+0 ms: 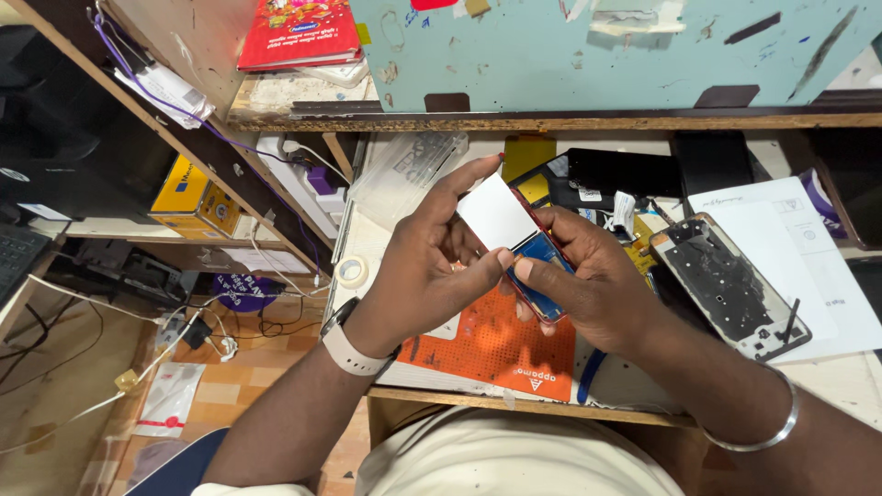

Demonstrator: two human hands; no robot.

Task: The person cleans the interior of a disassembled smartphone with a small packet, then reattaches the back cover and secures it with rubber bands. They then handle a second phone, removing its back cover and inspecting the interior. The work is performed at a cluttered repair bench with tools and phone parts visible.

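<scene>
Red-framed phone (537,266), thin, rigid and likely fragile, held above the orange mat (496,354): right hand (588,285) clasps its edges, left hand (432,266) pinches the white sheet (496,216) (light, flexible) at its corner

A slim phone (537,262) with a red edge and a blue face is held tilted above the orange mat, between both hands. A white rectangular sheet (496,213) covers its upper part, lifted slightly at one end.
</scene>
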